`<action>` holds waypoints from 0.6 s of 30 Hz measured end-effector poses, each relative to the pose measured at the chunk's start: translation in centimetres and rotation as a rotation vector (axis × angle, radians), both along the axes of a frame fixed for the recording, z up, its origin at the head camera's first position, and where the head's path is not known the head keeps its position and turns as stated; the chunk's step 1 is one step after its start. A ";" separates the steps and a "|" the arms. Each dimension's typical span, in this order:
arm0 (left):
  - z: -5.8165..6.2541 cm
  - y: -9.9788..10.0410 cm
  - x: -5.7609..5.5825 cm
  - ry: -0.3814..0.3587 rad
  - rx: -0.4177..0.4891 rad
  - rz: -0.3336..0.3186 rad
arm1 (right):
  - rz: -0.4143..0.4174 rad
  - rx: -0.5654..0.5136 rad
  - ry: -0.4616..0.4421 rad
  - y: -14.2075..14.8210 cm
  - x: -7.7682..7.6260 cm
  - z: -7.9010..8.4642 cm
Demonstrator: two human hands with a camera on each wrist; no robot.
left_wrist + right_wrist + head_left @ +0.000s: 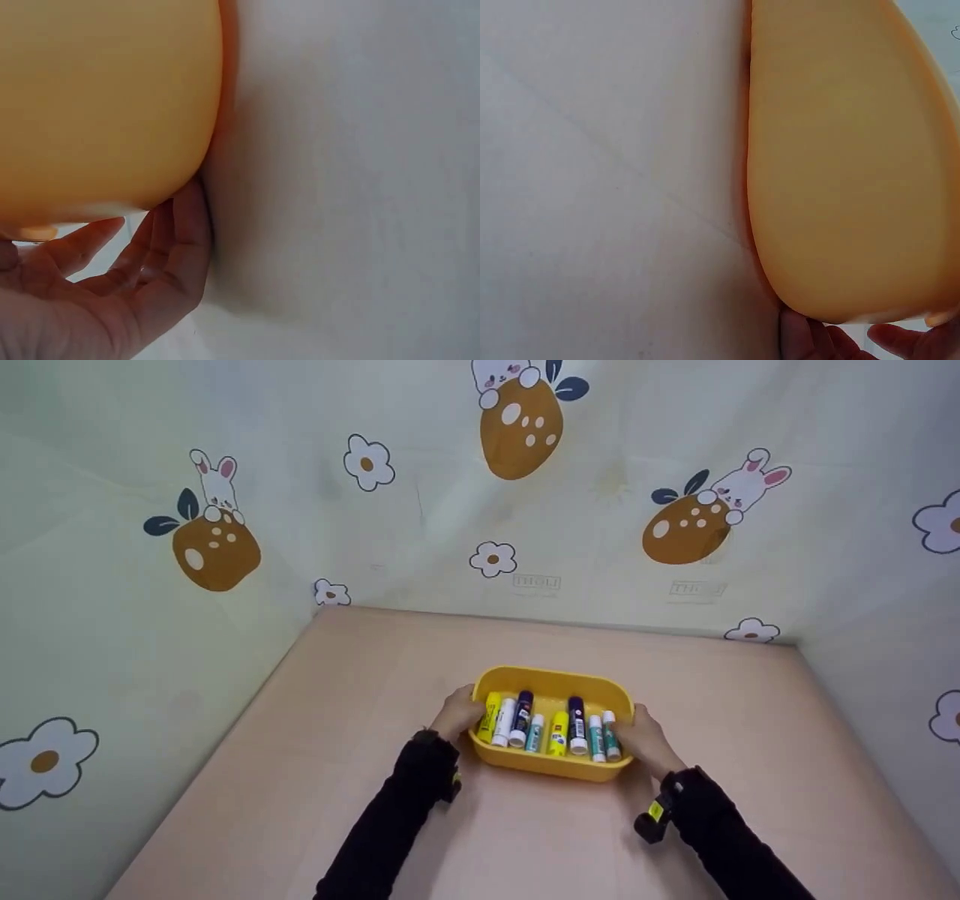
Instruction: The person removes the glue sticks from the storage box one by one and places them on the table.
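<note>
A yellow plastic basket [551,767] stands on the table, with several glue sticks lying side by side in it. Among them are a yellow glue stick [559,733], a dark blue and white one [577,725] and a small teal and white one [596,739]. My left hand [457,714] grips the basket's left end; in the left wrist view its fingers [184,255] curl against the basket's lower edge. At the opposite end my right hand [651,741] holds the basket, its thumb by the rim. Only fingertips [799,334] of that hand show in the right wrist view.
The pinkish tabletop [360,675] stretches around the basket on all sides. Pale curtains [420,510] printed with rabbits and flowers enclose the table at the back, left and right.
</note>
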State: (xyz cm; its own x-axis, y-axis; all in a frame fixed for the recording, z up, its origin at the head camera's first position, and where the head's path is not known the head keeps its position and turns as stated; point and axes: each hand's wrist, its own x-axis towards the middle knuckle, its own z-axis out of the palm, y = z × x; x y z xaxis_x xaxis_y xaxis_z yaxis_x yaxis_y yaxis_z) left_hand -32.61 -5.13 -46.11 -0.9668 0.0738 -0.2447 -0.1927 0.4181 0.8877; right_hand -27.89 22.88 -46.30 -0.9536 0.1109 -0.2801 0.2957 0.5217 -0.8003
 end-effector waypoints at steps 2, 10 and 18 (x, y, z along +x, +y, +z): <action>-0.1 0.0 -0.1 0.026 -0.032 -0.003 | 0.008 0.017 0.005 -0.1 0.0 0.1; 0.0 0.2 -0.1 0.070 -0.090 -0.008 | 0.040 0.024 0.011 -0.1 -0.2 0.4; 0.1 0.4 0.1 0.117 -0.110 -0.037 | 0.047 0.048 0.023 0.1 0.0 0.4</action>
